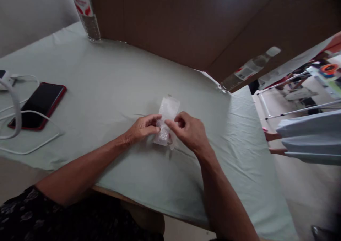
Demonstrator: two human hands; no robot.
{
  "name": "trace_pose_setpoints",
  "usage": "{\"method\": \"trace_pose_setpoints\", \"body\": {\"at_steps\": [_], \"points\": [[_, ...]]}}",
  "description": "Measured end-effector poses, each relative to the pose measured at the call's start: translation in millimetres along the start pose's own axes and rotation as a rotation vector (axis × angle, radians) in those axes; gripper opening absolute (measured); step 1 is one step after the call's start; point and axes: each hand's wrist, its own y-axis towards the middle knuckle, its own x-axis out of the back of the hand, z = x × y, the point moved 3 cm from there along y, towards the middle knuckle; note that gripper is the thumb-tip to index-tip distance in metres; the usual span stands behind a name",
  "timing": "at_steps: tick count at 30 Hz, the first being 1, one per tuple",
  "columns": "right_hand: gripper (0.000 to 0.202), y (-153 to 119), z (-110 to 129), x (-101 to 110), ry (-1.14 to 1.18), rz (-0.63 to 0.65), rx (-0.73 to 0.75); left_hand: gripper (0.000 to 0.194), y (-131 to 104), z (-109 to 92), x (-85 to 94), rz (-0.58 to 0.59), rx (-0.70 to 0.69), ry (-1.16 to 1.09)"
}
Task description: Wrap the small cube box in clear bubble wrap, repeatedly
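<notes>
- Bubble wrap [168, 107]: located on or just above the cloth-covered table [106, 77], nearer the near edge than the far edge. It slants slightly, its far end towards the right. A small reddish patch shows at its near right end; what this is cannot be told.
- Left hand [142, 129]: thumb and forefinger are closed on the left edge of the bubble wrap, tips slightly separated with wrap between them. This grip probably steadies the piece.
- Right hand [190, 130]: thumb extends over the upper face, forefinger curls at the right edge. Whether they clamp the wrap between them cannot be told. The opposed position likely lets both sides be controlled and keeps the thin material flat.
- Phone [41, 106]: lies face up near the left edge of the table, well apart from the hands, presumably to leave them room. A white cable [48, 140] runs beside it.
- Bottle [89, 24]: stands upright at the far left, beside the brown panel [170, 20], which may shield it from knocks.
- Second bottle [246, 70]: located beside the panel at the far right corner of the table, outside the hands' working area.
</notes>
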Motion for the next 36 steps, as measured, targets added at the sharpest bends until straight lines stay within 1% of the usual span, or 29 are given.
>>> {"method": "trace_pose_setpoints", "body": {"at_steps": [1,3,5,7,9,11,13,15,16,18,19,21,22,23,24,25,26,27,29,30,31,32,34,35,36], "points": [[0.029,-4,-1,-5,-0.040,0.029,-0.020,0.066,0,0,-0.4,-0.015,-0.002,0.018],[0.021,-6,-5,-9,-0.025,0.029,-0.051,0.060,-2,-3,-0.6,-0.062,-0.016,0.103],[0.020,-4,-11,-7,0.126,0.013,-0.043,0.051,-3,-7,-0.3,-0.122,-0.090,0.277],[0.022,-3,-16,-3,0.308,0.005,-0.019,0.043,-3,-11,0.0,-0.182,-0.205,0.484],[0.024,-1,-23,0,0.417,0.008,-0.028,0.033,-2,-13,1.4,-0.235,-0.291,0.623],[0.025,1,-36,0,0.452,0.030,-0.075,0.020,0,-12,5.5,-0.281,-0.304,0.665],[0.025,3,-52,-3,0.455,0.077,-0.144,0.013,2,-12,12.2,-0.328,-0.288,0.666],[0.026,6,-69,-8,0.410,0.144,-0.201,0.012,2,-14,20.8,-0.394,-0.288,0.699],[0.026,7,-76,-9,0.352,0.177,-0.217,0.011,2,-14,25.2,-0.431,-0.292,0.747],[0.025,8,-85,-8,0.147,0.198,-0.235,0.012,1,-15,33.9,-0.503,-0.272,0.899],[0.024,9,-87,-5,0.024,0.179,-0.244,0.011,1,-14,37.9,-0.533,-0.241,0.984],[0.022,8,-84,5,-0.163,0.087,-0.261,0.005,-1,-13,44.4,-0.587,-0.174,1.103],[0.022,7,-79,11,-0.194,0.035,-0.252,0.007,-1,-13,46.2,-0.611,-0.163,1.125],[0.021,6,-73,18,-0.173,-0.009,-0.219,0.013,-3,-15,46.5,-0.628,-0.181,1.123],[0.022,4,-66,23,-0.112,-0.034,-0.164,0.018,-4,-18,45.2,-0.631,-0.226,1.101],[0.023,3,-57,27,-0.027,-0.038,-0.095,0.022,-6,-22,42.3,-0.616,-0.289,1.067],[0.025,1,-49,29,0.062,-0.017,-0.022,0.024,-8,-27,37.9,-0.568,-0.362,1.031],[0.029,-1,-42,29,0.143,0.030,0.042,0.027,-9,-30,32.6,-0.508,-0.438,1.003],[0.042,-4,-32,25,0.241,0.158,0.119,0.042,-11,-34,21.5,-0.323,-0.518,0.976],[0.048,-5,-29,22,0.259,0.211,0.137,0.050,-12,-34,17.9,-0.247,-0.509,0.960],[0.049,-6,-27,19,0.269,0.242,0.147,0.058,-12,-32,15.7,-0.183,-0.477,0.938],[0.046,-7,-27,18,0.278,0.253,0.156,0.063,-12,-31,15.3,-0.140,-0.427,0.903],[0.031,-9,-25,19,0.326,0.258,0.190,0.069,-13,-29,18.5,-0.087,-0.311,0.777],[0.025,-11,-23,20,0.369,0.289,0.217,0.069,-14,-30,21.1,-0.061,-0.266,0.685],[0.022,-14,-21,21,0.417,0.363,0.250,0.066,-14,-31,23.6,-0.023,-0.227,0.581]]}}
